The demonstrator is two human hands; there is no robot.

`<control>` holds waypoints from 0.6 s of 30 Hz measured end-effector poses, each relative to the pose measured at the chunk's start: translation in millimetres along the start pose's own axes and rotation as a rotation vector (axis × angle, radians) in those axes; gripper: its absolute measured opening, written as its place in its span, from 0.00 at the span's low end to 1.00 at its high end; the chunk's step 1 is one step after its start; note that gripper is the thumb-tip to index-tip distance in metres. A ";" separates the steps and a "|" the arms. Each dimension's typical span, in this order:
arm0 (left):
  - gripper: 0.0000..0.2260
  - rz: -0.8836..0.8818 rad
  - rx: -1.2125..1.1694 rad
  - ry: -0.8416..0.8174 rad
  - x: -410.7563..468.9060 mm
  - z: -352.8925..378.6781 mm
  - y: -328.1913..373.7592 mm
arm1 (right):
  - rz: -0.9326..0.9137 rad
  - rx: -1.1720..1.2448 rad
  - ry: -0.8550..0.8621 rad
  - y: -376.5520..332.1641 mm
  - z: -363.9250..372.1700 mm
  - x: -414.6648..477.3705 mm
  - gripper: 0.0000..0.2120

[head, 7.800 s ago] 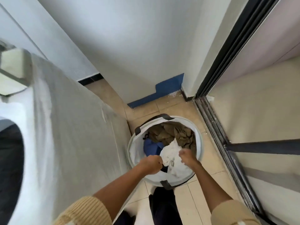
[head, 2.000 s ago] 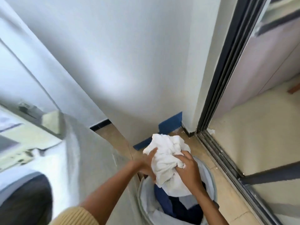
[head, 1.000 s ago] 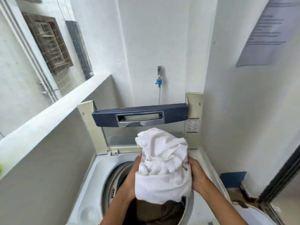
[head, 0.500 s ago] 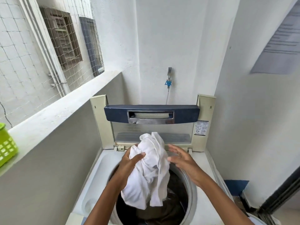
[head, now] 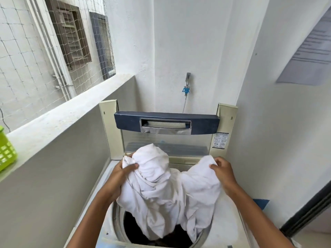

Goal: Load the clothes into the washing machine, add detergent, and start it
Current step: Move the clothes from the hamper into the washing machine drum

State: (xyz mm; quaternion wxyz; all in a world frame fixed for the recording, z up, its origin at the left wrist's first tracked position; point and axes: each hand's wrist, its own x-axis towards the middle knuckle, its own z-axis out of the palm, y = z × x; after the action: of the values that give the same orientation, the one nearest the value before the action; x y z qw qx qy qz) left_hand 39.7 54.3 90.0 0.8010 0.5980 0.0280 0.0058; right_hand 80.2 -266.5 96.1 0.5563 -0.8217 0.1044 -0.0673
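Note:
A white garment [head: 161,190] hangs spread over the round drum opening of the top-loading washing machine [head: 114,178]. My left hand [head: 120,178] grips its left upper corner and my right hand [head: 223,174] grips its right upper corner. The cloth's lower part droops into the dark drum [head: 132,228], where darker clothes lie. The machine's lid [head: 166,122], with a dark blue handle bar, stands folded upright at the back.
A grey parapet wall with a white ledge [head: 59,119] runs along the left. On that ledge's near end sits a green plastic basket [head: 6,151]. A tap with a blue fitting [head: 186,86] is on the back wall. A white wall closes the right side.
I lifted the white garment from the laundry basket and turned to the machine. In the last half second my right hand took hold of it and both hands pulled it apart over the drum.

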 end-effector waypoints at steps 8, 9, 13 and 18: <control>0.07 -0.051 -0.035 -0.003 5.9 19.8 5.6 | -0.157 0.120 -0.607 -47.3 28.1 -29.7 0.30; 0.09 -0.061 0.022 -0.055 5.9 25.4 5.1 | -0.143 0.182 -0.708 -51.9 35.7 -33.0 0.33; 0.13 -0.116 0.180 -0.170 -1.2 33.1 5.2 | -0.283 0.045 -0.605 -64.1 53.3 -38.8 0.12; 0.11 -0.096 0.447 -0.173 -9.1 -7.9 5.1 | -0.033 0.375 -0.171 -56.5 28.5 -14.2 0.03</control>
State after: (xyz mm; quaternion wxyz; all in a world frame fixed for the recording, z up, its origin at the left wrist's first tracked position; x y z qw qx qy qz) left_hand 30.4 62.9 93.0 0.6474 0.7568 -0.0116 -0.0897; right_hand 78.4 -217.0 138.1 0.7052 -0.7080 0.0289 -0.0245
